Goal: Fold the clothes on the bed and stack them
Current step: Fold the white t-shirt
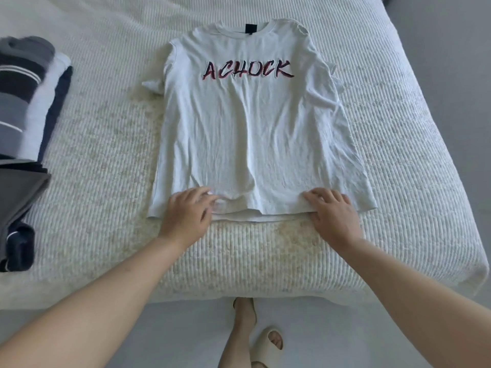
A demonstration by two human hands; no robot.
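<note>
Cotton hem is where both hands work: the left hand (pixel 186 213) lies at seven o'clock of the shirt with fingers spread and lightly bent on the cloth, and the right hand (pixel 332 208) lies at five o'clock, fingers flat on the hem with the thumb at its edge. Neither seems to pinch the fabric, though the left fingertips are blurred (so a light grip there cannot be ruled out).

White T-shirt (pixel 252 123) lies face up along the middle of the bed (pixel 398 128), collar at twelve o'clock, red-and-black lettering across the chest, the left sleeve partly tucked and the right one crumpled. At nine o'clock, well apart from it, sits the pile of folded clothes (pixel 29 96) in greys, white and navy.

I judge this to be the smoothing step before the first fold. To do it well, draw the hem taut and even, stroke the wrinkles outward toward the side seams, and lay both sleeves flat first, or the creases will be folded in.
</note>
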